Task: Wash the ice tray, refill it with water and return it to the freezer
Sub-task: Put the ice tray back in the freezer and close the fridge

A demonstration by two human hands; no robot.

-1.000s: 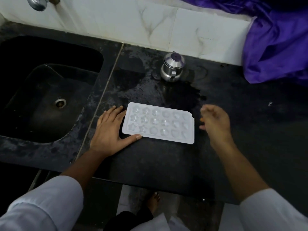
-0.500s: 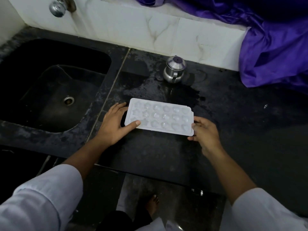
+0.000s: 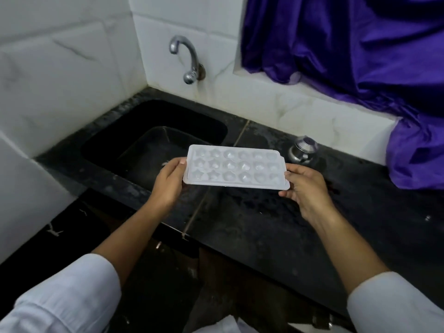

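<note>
White plastic ice tray (image 3: 234, 170), pinched at its short ends by left hand (image 3: 168, 181) and right hand (image 3: 304, 186), hangs level over the right rim of the black sink (image 3: 211, 121); washing looks about to begin, so next it goes under the chrome tap (image 3: 185, 58).

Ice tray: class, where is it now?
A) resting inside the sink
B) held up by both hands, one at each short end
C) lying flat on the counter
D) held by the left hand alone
B: the left hand and right hand each grip a short end of the ice tray, held clear of the counter.
</note>
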